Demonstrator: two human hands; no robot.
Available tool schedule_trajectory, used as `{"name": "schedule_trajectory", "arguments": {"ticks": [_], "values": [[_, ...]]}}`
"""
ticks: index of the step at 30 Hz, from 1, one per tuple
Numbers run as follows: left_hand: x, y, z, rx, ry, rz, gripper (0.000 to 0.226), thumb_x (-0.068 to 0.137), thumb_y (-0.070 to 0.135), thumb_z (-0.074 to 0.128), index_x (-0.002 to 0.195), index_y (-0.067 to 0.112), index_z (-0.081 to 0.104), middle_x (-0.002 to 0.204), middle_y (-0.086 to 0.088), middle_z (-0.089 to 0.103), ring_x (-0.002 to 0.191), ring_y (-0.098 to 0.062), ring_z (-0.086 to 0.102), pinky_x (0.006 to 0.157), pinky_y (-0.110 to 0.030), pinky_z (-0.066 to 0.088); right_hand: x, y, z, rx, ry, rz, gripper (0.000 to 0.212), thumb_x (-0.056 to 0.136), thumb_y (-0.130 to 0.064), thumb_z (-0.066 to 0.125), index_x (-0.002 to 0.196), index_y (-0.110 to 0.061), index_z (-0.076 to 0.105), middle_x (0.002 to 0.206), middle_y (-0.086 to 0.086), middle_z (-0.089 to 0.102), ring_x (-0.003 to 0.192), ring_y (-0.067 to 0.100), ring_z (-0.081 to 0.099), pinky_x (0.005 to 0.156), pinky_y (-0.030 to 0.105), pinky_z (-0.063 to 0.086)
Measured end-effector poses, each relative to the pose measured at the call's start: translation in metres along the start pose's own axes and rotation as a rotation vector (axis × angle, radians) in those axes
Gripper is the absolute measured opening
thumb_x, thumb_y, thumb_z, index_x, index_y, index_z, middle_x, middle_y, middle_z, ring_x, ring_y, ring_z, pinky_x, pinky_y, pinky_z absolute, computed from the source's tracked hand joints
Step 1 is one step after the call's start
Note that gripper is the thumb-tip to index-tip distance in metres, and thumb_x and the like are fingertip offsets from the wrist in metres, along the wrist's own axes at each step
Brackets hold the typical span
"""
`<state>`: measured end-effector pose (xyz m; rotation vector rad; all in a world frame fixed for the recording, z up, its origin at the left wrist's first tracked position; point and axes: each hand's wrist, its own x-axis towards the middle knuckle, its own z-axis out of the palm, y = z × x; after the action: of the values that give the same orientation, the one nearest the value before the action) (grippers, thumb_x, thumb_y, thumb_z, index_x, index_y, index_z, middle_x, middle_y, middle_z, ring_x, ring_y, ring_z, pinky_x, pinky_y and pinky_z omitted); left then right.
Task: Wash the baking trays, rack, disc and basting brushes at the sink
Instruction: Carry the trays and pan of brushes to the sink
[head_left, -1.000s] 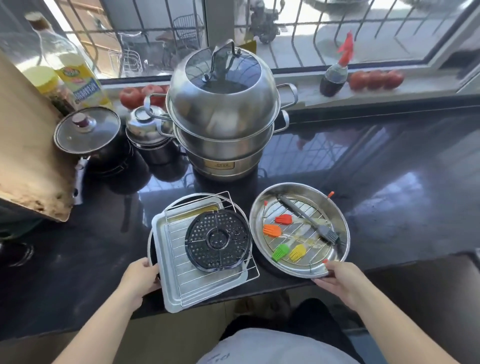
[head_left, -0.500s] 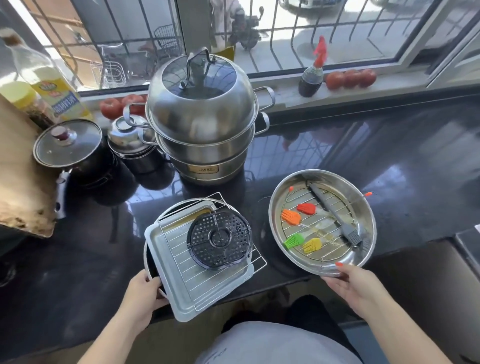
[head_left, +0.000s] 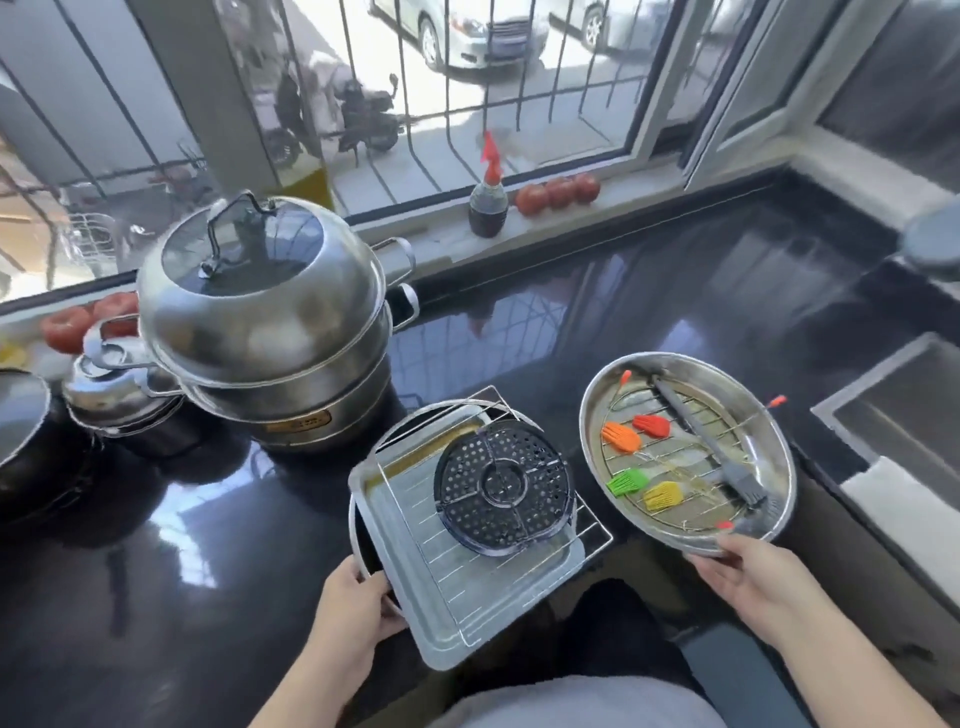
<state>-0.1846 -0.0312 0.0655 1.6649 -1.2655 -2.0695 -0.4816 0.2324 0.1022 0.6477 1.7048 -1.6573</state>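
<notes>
Left hand (head_left: 349, 603) grips rectangular tray (head_left: 467, 597) carrying rack, black disc (head_left: 504, 486); right hand (head_left: 748, 574) grips round tray (head_left: 769, 436) of brushes — steamer pot (head_left: 260, 322) far-left on counter (head_left: 156, 545).

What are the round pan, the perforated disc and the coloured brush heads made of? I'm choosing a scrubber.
Round pan: likely stainless steel, shiny, mirror-like glare.
Perforated disc: dark and glossy, perhaps coated metal; unclear.
Coloured brush heads: probably silicone, bright and matte, with moulded bristles.

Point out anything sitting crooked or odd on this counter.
The rectangular tray, gripped by the left hand, sticks out past the counter edge. Its wire rack lies skewed, one corner poking beyond the tray rim. The right hand holds the round pan tilted.
</notes>
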Motion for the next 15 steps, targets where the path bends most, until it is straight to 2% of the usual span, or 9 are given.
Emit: {"name": "schedule_trajectory", "arguments": {"ticks": [3,5,7,10,13,15], "values": [[0.014,0.028,0.044,0.045,-0.050,0.016,0.016,0.102,-0.006,0.051,0.111,-0.002,0.064,0.098,-0.026,0.076,0.078,-0.036,0.069,0.062,-0.044,0.063,0.003,-0.025,-0.028,0.084,0.067,-0.047,0.022,0.103,0.002,0.045,0.123,0.003,0.055,0.080,0.020,0.073,0.057,0.026,0.074,0.043,0.023,0.055],[0.026,0.048,0.073,0.078,-0.094,0.033,0.018,0.101,-0.009,0.049,0.110,-0.005,0.064,0.103,-0.032,0.072,0.080,-0.037,0.066,0.058,-0.042,0.063,0.008,-0.043,-0.046,0.144,0.103,-0.072,0.021,0.103,0.002,0.046,0.122,0.003,0.055,0.091,0.023,0.069,0.071,0.030,0.072,0.042,0.023,0.055],[0.039,0.067,0.106,0.109,-0.138,0.060,0.020,0.100,-0.012,0.047,0.112,-0.008,0.062,0.106,-0.036,0.069,0.081,-0.038,0.064,0.055,-0.041,0.062,0.019,-0.061,-0.063,0.190,0.143,-0.095,0.022,0.103,0.003,0.045,0.122,0.001,0.056,0.097,0.022,0.068,0.072,0.029,0.073,0.042,0.023,0.055],[0.054,0.097,0.160,0.146,-0.190,0.089,0.023,0.100,-0.013,0.045,0.110,-0.005,0.063,0.095,-0.025,0.074,0.076,-0.033,0.068,0.051,-0.037,0.060,0.044,-0.094,-0.084,0.211,0.208,-0.123,0.025,0.102,0.004,0.042,0.123,0.000,0.055,0.093,0.020,0.067,0.060,0.024,0.072,0.041,0.022,0.053],[0.069,0.127,0.219,0.163,-0.254,0.086,0.024,0.099,-0.013,0.046,0.108,-0.001,0.065,0.089,-0.017,0.078,0.077,-0.030,0.073,0.053,-0.037,0.061,0.083,-0.133,-0.106,0.239,0.276,-0.122,0.035,0.103,0.004,0.038,0.136,0.001,0.047,0.092,0.020,0.064,0.072,0.028,0.069,0.038,0.022,0.052],[0.083,0.142,0.261,0.185,-0.292,0.081,0.026,0.098,-0.014,0.047,0.104,0.001,0.066,0.078,-0.011,0.078,0.068,-0.025,0.073,0.054,-0.036,0.061,0.114,-0.164,-0.120,0.237,0.303,-0.119,0.040,0.103,0.005,0.037,0.143,0.004,0.042,0.093,0.021,0.064,0.073,0.029,0.068,0.038,0.025,0.053]]}}
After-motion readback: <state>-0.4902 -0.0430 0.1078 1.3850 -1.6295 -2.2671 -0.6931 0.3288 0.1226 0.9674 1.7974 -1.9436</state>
